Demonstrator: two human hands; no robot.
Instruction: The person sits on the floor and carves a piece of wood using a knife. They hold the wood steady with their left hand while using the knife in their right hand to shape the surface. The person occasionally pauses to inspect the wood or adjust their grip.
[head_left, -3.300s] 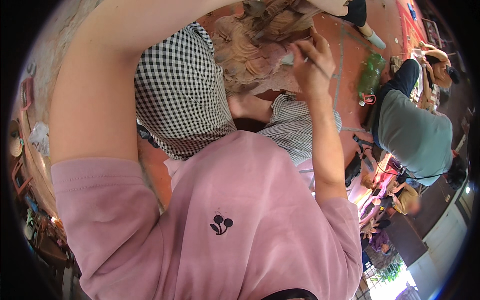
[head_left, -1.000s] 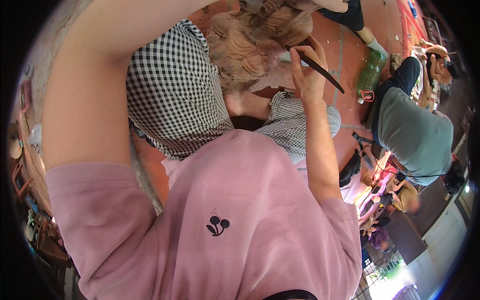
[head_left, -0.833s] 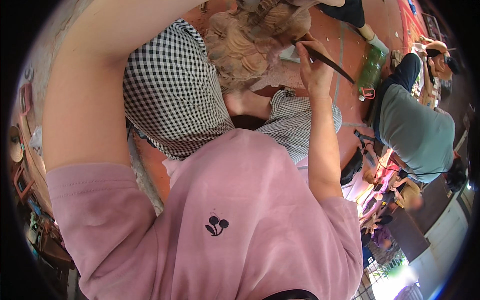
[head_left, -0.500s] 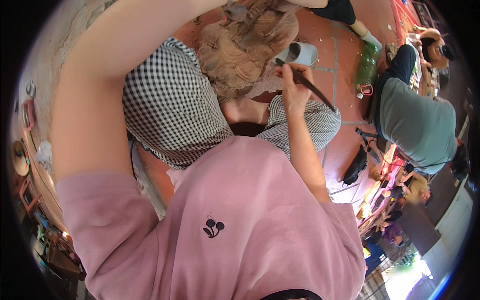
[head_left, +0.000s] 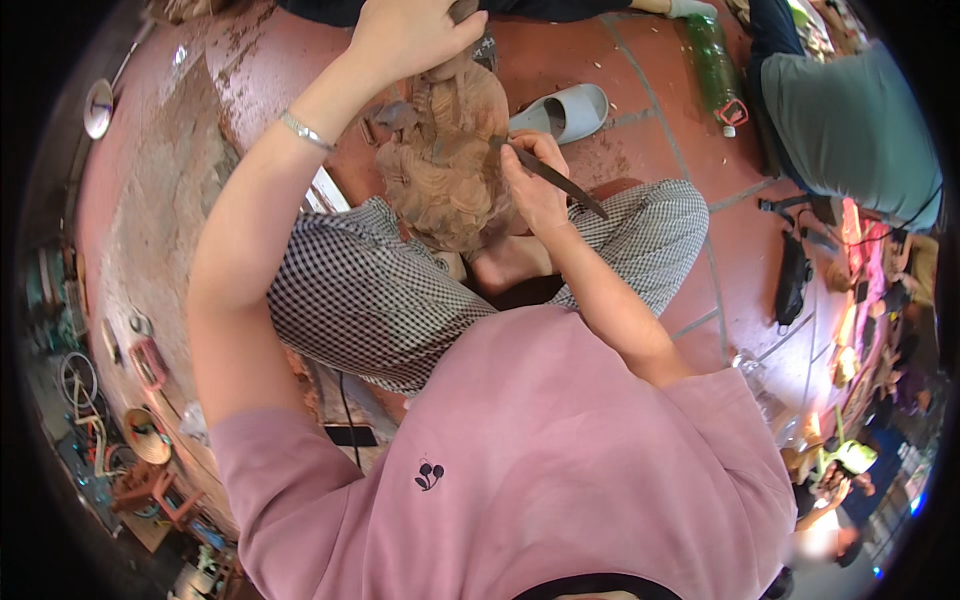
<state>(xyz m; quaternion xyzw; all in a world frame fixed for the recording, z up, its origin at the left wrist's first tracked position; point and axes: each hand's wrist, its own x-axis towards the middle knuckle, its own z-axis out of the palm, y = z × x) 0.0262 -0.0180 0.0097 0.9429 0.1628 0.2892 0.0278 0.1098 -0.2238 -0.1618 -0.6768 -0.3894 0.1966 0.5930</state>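
Note:
A brown wood carving [head_left: 445,165] with layered, scalloped relief stands on the floor between my crossed legs. My left hand [head_left: 410,35] lies at its far end, thumb stretched out and fingers curled over the top; part of the grip is hidden. In my right hand [head_left: 538,180] is a dark, flat, tapered tool [head_left: 565,182], held between thumb and fingers. Its near end points toward my right knee, while its other end reaches the carving's right side. My bare foot [head_left: 510,265] rests beside the carving's base.
A pale slipper [head_left: 575,112] lies right of the carving on the red tiles. Farther right are a green plastic bottle [head_left: 712,70], a seated person in a grey-green shirt [head_left: 850,130] and a black pouch [head_left: 792,280]. Tools and a straw hat [head_left: 147,436] are at left.
My view has shifted, and my left hand has come into sight on the carving's far end. My right hand still holds the dark tool, its tip now against the carving's side.

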